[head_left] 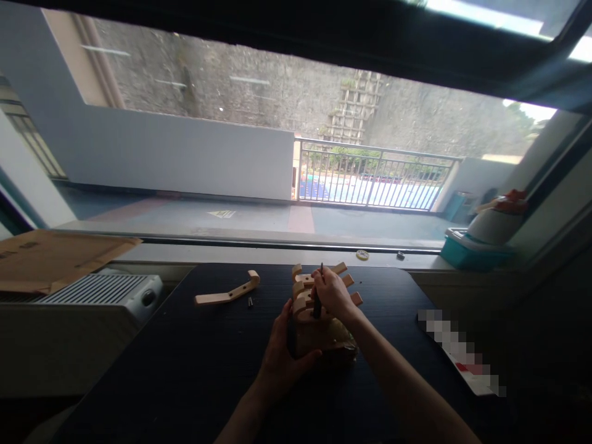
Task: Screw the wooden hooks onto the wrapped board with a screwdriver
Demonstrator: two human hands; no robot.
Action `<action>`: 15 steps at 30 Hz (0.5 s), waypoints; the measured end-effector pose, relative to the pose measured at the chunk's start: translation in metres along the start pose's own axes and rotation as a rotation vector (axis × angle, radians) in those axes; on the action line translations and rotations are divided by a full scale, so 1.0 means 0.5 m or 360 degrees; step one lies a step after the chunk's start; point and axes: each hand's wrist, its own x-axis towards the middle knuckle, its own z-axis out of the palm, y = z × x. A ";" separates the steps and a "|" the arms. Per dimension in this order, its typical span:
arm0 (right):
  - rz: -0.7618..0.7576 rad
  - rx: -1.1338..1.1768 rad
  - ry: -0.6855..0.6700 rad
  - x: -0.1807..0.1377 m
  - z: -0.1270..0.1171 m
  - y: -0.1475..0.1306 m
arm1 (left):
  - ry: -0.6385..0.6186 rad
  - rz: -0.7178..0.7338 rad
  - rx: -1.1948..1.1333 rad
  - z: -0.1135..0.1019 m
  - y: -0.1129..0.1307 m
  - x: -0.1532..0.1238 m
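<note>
Seated or standing at a dark surface (pixel 208 370) drawn up to a window, a person works with two bare hands over a row of three pale wooden hooks (pixel 303 302) lying side by side on a brown block (pixel 319 338). The right hand (pixel 333 295), closed in a grip, holds a dark slender tool (pixel 317 307) upright, its thick end down at the nearest hook and its thin end rising above the knuckles. The left hand (pixel 277 361) grips the block at its near left corner, thumb along the near side, fingers reaching up the left side toward the curled ends of the hooks. Part of the block has a shiny, crinkled covering at its right. To the left, well apart from the hands, a loose wooden hook (pixel 213 299) lies on the surface, its curled end pointing away, with small screws (pixel 250 302) just beside it. At the right edge rests a pale sheet (pixel 456 351), its face obscured by blurred squares. Along the windowsill (pixel 254 251) sit a yellow ring-shaped roll (pixel 362 254), a small grey object (pixel 400 255) too tiny to make out, and a teal box (pixel 472 253) near a white container (pixel 497 219) with an orange-red top. At far left, flat cardboard (pixel 65 256) lies across a white slatted unit (pixel 124 290). Beyond the glass, a metal railing (pixel 370 176) adjoins a pale wall (pixel 198 154).
</note>
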 end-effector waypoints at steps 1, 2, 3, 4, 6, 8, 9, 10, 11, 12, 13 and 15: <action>-0.0019 -0.0017 -0.0011 0.004 0.000 -0.003 | 0.0001 -0.0005 0.0003 0.000 -0.001 0.000; -0.0037 -0.0030 -0.0017 0.008 0.000 -0.006 | 0.0002 -0.0013 0.0003 0.001 -0.002 -0.001; -0.0051 -0.0041 -0.0018 0.011 0.000 -0.010 | 0.0002 -0.0021 0.0003 0.001 -0.002 -0.001; -0.0059 -0.0051 -0.0014 0.011 0.002 -0.013 | 0.0002 -0.0027 0.0005 0.000 -0.003 -0.002; -0.0057 -0.0078 0.0001 0.004 0.011 -0.018 | -0.0014 -0.0029 0.0009 0.000 -0.003 -0.002; -0.0049 -0.0116 0.0014 -0.011 0.023 -0.019 | -0.0030 -0.0027 0.0010 -0.001 -0.004 -0.002; -0.0052 -0.0133 0.0015 -0.017 0.028 -0.018 | -0.0035 -0.0030 0.0007 0.000 -0.005 -0.002; -0.0057 -0.0147 0.0021 -0.020 0.031 -0.017 | -0.0034 -0.0036 0.0003 0.000 -0.005 -0.001; -0.0063 -0.0152 0.0029 -0.019 0.030 -0.015 | -0.0029 -0.0041 0.0002 0.000 -0.005 -0.001; -0.0055 -0.0154 0.0052 -0.013 0.026 -0.013 | -0.0021 -0.0044 0.0005 0.001 -0.004 -0.001; -0.0043 -0.0153 0.0085 -0.004 0.021 -0.010 | -0.0014 -0.0045 0.0008 0.001 -0.003 -0.001; -0.0016 -0.0160 0.0174 0.018 0.007 -0.005 | -0.0008 -0.0042 0.0016 0.002 -0.001 -0.001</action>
